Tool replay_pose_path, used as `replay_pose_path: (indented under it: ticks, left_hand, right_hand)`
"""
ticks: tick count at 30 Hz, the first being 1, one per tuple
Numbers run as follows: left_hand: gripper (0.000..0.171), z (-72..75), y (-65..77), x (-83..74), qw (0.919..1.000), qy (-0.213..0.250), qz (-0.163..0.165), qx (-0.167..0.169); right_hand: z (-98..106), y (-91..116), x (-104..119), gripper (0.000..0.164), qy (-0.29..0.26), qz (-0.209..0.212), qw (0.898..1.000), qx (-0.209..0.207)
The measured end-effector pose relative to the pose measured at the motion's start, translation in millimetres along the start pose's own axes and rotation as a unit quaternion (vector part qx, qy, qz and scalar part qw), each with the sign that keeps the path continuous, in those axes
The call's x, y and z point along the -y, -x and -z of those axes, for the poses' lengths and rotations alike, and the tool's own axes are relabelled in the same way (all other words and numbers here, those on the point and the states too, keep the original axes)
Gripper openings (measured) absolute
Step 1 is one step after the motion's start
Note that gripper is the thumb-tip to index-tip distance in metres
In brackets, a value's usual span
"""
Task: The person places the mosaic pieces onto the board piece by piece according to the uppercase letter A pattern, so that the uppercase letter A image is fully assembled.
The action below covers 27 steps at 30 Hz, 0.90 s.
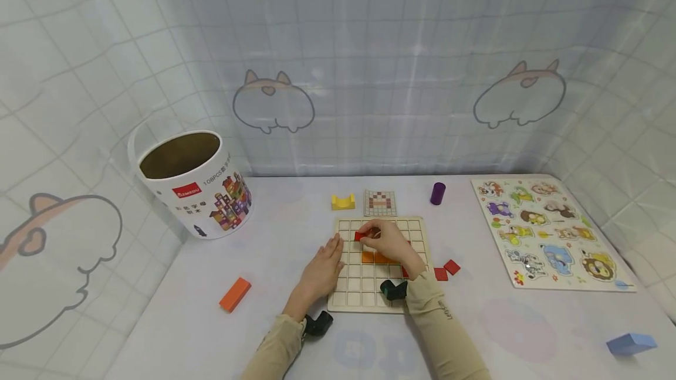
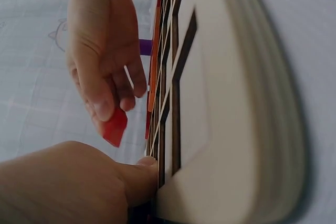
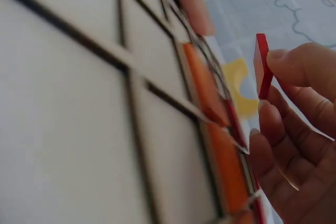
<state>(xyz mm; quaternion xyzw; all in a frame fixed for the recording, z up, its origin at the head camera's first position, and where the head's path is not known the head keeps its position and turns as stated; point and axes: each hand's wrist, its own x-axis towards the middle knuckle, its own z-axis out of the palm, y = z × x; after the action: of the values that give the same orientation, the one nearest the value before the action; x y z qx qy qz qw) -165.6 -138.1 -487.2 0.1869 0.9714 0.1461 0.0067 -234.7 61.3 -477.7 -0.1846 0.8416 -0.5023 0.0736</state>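
Observation:
Between thumb and fingertips, my right hand [image 1: 389,243] pinches a thin red square tile [image 3: 261,65]. The tile is held over the upper left part of a wooden grid board [image 1: 355,299], and the right wrist view shows it raised off the board's surface. My left hand [image 1: 322,268] rests on the board's left edge with its fingers straight. Orange tiles [image 1: 368,257] lie in a row of the grid, partly covered by my right hand. Red tiles also sit in the grid near them. Beyond the board lies a small pattern card [image 1: 379,203] with a grid picture.
Two loose red tiles [image 1: 451,267] lie right of the board. Behind it are a yellow arch block [image 1: 343,202] and a purple cylinder [image 1: 438,193]. A white bucket [image 1: 174,204] and an orange block [image 1: 235,295] stand left; an animal puzzle [image 1: 549,233] and blue block [image 1: 631,344] right.

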Motion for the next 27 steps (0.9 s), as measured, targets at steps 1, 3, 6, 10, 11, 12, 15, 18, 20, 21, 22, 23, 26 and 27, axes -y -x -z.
replay_pose_path:
  ticks: [1,3,6,10,11,12,15,18,20,21,22,23,26,27]
  left_hand:
    - [0.052,0.0,-0.1,0.2,1.0000,0.000,0.001,0.002]
    - [0.053,0.1,-0.4,0.5,1.0000,-0.003,0.000,0.004]
    - [0.053,0.4,-0.5,0.9,1.0000,-0.004,0.000,0.008]
    - [0.053,0.5,0.0,1.1,0.9999,0.004,0.004,0.010]
    - [0.053,0.2,-0.1,1.3,0.9999,0.005,0.005,0.011]
    - [0.053,0.0,-0.1,1.4,0.9999,0.006,0.005,0.012]
    - [0.053,-0.7,-0.6,1.8,0.9999,0.005,0.004,0.011]
    - [0.053,-0.8,-0.5,1.8,1.0000,0.005,0.001,0.007]
    - [0.053,-0.8,-0.3,1.8,1.0000,0.005,-0.001,0.004]
    - [0.053,-0.8,-0.1,1.8,1.0000,0.006,-0.002,0.003]
    - [0.053,-0.6,0.0,1.7,1.0000,0.007,-0.003,0.001]
    - [0.053,-0.4,0.1,1.6,1.0000,0.008,-0.004,0.001]
    - [0.053,0.8,0.8,1.4,1.0000,0.007,-0.004,0.004]
    - [0.053,1.2,1.0,1.5,1.0000,0.006,-0.003,0.004]
  right_hand:
    - [-2.4,0.0,-0.7,0.016,0.002,0.002,1.000,0.003]
    - [-6.4,0.2,-0.6,0.017,0.003,0.008,1.000,0.004]
    - [-12.1,0.1,-1.4,0.017,0.018,0.022,1.000,0.006]
    - [-18.1,-0.9,-4.1,0.016,0.050,0.034,0.998,0.002]
    - [-19.2,-1.2,-5.1,0.016,0.054,0.035,0.998,0.000]
    - [-20.0,-1.6,-6.0,0.016,0.057,0.034,0.998,-0.002]
    - [-21.4,-1.8,-7.7,0.017,0.058,0.036,0.998,-0.007]
    - [-21.4,-1.5,-7.0,0.017,0.059,0.040,0.997,-0.008]
    - [-21.5,-1.3,-6.0,0.018,0.060,0.041,0.997,-0.007]
    - [-21.3,-0.6,-5.5,0.018,0.058,0.041,0.997,-0.007]
    - [-21.0,0.1,-5.0,0.018,0.055,0.040,0.998,-0.006]
    - [-20.8,1.2,-4.6,0.019,0.050,0.038,0.998,-0.007]
    - [-17.7,6.0,-3.0,0.019,0.032,0.030,0.999,-0.008]
    - [-15.9,7.7,-2.1,0.019,0.027,0.030,0.999,-0.010]
